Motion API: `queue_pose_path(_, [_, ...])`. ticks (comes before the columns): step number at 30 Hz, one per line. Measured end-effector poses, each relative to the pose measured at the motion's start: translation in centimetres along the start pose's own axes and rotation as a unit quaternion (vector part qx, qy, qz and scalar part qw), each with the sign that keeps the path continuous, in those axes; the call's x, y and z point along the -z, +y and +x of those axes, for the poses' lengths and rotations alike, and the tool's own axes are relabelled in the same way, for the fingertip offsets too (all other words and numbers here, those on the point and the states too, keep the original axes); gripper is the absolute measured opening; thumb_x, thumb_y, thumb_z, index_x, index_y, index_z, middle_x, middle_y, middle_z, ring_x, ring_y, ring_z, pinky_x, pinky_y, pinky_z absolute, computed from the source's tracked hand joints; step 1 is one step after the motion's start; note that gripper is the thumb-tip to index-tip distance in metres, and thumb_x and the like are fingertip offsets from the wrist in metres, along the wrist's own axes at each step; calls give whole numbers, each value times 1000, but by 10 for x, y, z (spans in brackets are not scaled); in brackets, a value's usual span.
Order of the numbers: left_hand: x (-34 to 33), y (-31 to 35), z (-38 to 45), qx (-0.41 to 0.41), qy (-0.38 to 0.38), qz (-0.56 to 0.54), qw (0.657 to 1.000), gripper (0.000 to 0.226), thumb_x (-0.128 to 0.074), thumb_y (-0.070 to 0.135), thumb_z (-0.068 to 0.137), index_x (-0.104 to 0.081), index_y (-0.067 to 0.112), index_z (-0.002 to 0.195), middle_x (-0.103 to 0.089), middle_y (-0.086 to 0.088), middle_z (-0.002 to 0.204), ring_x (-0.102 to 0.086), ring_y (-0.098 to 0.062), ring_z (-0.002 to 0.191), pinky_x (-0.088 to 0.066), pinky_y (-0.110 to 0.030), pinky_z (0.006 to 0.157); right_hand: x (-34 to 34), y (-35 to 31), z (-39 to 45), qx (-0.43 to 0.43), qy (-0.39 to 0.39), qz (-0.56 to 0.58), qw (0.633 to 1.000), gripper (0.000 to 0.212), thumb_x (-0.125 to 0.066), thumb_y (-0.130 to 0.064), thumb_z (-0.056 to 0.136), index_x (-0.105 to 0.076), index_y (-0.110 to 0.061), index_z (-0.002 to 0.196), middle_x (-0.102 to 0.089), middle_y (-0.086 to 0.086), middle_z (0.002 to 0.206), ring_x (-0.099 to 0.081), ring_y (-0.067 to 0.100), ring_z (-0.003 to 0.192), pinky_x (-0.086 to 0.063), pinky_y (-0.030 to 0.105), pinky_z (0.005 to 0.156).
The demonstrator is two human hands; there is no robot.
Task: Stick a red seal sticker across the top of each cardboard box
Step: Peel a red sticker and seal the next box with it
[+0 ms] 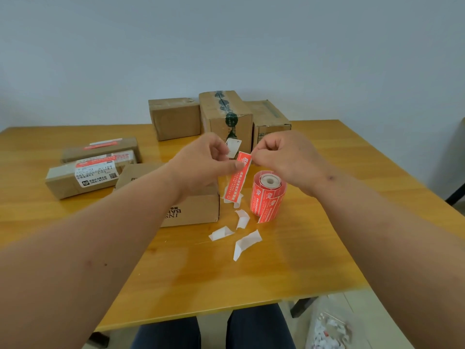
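Note:
Both hands are raised over the wooden table [289, 260], holding one red seal sticker [237, 180] that hangs downward. My left hand [203, 162] pinches its backing paper at the upper left. My right hand [281, 157] pinches the sticker's top corner. The roll of red stickers [268, 196] stands upright just right of the hanging strip. A cardboard box [193, 210] with printed letters lies below my left hand. Three taller boxes [226, 117] stand at the back. Two flat boxes [95, 170] at the left carry red stickers on top.
Several curled white backing scraps [242, 217] lie on the table in front of the roll. A clear bag with scraps [329, 326] sits on the floor at the lower right. A dark chair leg [456, 193] shows past the table's right edge.

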State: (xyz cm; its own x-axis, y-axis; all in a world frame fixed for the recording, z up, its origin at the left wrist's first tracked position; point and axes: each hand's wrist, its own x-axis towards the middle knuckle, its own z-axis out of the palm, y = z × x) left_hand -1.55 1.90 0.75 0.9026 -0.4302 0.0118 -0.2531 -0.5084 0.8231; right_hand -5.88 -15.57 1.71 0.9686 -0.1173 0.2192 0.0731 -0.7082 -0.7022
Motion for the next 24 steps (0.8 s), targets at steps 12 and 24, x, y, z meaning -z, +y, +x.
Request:
queue_pose_path(12, [2,2,-11,-80,46,18,996,10,-71,30,85,-76,22,81,-67,10,71,-59,-1,69,-51,-25,70,-7,-14,-7,-22,-14,29,999,16,-66,-28,82,-75,-18,74,-73,-2,80,-68,20,81,-55,33,71])
queue_pose_path(24, [8,0,-8,-39,34,0,999,13,-73,28,84,-76,17,77,-71,1,79,-61,-6,83,-47,-21,70,-13,-18,-7,12,-51,-4,999,20,-62,-30,89,-74,-15,82,-73,3,85,-64,19,79,-45,19,61])
